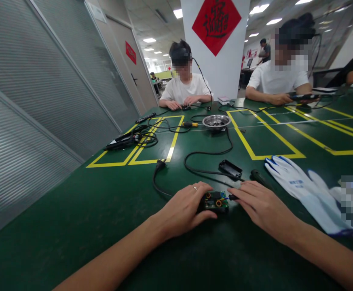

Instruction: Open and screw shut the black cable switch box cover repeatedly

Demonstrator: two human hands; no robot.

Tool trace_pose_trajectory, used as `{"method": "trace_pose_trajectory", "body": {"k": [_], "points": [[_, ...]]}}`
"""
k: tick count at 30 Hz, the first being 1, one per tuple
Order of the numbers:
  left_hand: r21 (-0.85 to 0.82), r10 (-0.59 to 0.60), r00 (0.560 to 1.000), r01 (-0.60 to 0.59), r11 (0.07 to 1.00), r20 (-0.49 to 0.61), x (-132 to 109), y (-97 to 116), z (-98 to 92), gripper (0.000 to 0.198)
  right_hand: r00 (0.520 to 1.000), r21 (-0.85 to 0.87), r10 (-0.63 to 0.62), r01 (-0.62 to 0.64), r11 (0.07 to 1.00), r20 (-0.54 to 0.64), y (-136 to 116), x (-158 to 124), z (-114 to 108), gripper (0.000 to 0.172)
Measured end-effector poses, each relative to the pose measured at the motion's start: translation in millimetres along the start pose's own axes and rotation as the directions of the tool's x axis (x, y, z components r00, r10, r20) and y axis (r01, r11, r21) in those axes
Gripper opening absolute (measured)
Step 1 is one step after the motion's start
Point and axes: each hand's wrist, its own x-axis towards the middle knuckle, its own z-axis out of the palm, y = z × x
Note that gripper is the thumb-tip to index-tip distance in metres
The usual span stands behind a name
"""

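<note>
A small green circuit board with copper coils sits in a black casing on the green table. My left hand wraps around its left side, thumb and fingers gripping it. My right hand lies at its right end, fingers together on a black-handled screwdriver whose tip reaches the board. A black cover piece lies just behind, beside a black cable.
White work gloves lie to the right. A metal bowl, an orange-handled screwdriver and tangled cables sit further back. Two people in white shirts work at the far edge. Yellow tape lines mark the table.
</note>
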Motion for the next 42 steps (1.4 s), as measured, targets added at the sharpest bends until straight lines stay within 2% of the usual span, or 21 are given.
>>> {"method": "trace_pose_trajectory", "body": {"k": [3,8,13,16,21,23,25,27,29,31,36,39,42], "points": [[-0.016,0.033,0.998,-0.032,0.999,0.056,0,-4,1.1,0.060,0.998,-0.048,0.000,0.004,0.999,0.064,0,0,0,0.039],[0.047,0.073,0.991,-0.079,0.996,0.110,1,-7,-0.2,0.044,0.986,-0.145,0.025,-0.001,0.989,0.166,-6,2,5,0.036],[0.134,0.081,0.987,-0.100,0.986,0.142,0,-3,-3.1,0.036,0.970,-0.206,0.028,0.023,0.978,0.240,-11,-1,9,0.051],[0.160,0.069,0.988,-0.091,0.983,0.136,0,0,-1.9,0.037,0.972,-0.271,0.023,0.044,0.962,0.236,-15,-3,8,0.056],[0.115,0.149,0.976,-0.167,0.979,0.157,0,2,7.1,0.059,0.972,-0.309,0.028,0.046,0.950,0.232,-23,-1,4,0.054],[0.107,0.169,0.968,-0.190,0.976,0.186,0,1,10.5,0.058,0.977,-0.298,0.061,0.003,0.955,0.207,-21,3,-5,0.046],[0.119,0.159,0.967,-0.185,0.976,0.200,0,1,11.8,0.057,0.975,-0.334,0.172,-0.117,0.935,0.142,-12,6,-17,0.040],[0.123,0.143,0.969,-0.170,0.978,0.203,1,2,11.2,0.056,0.924,-0.388,0.374,-0.318,0.865,0.075,1,7,-28,0.043],[0.121,0.133,0.973,-0.157,0.980,0.187,1,4,9.6,0.055,0.829,-0.397,0.554,-0.488,0.778,0.067,14,4,-34,0.048],[0.114,0.128,0.978,-0.148,0.982,0.162,2,5,8.1,0.054,0.759,-0.364,0.644,-0.575,0.733,0.097,26,-1,-32,0.047],[0.063,0.120,0.986,-0.128,0.990,0.119,3,1,5.9,0.053,0.730,-0.208,0.673,-0.645,0.736,0.119,42,-5,-30,0.038],[0.040,0.092,0.993,-0.096,0.995,0.080,2,-4,2.6,0.056,0.716,-0.097,0.695,-0.688,0.719,0.069,47,-1,-45,0.045],[0.045,0.081,0.995,-0.084,0.995,0.056,2,-6,-1.5,0.052,0.695,0.002,0.719,-0.719,0.695,0.012,51,3,-61,0.053]]}}
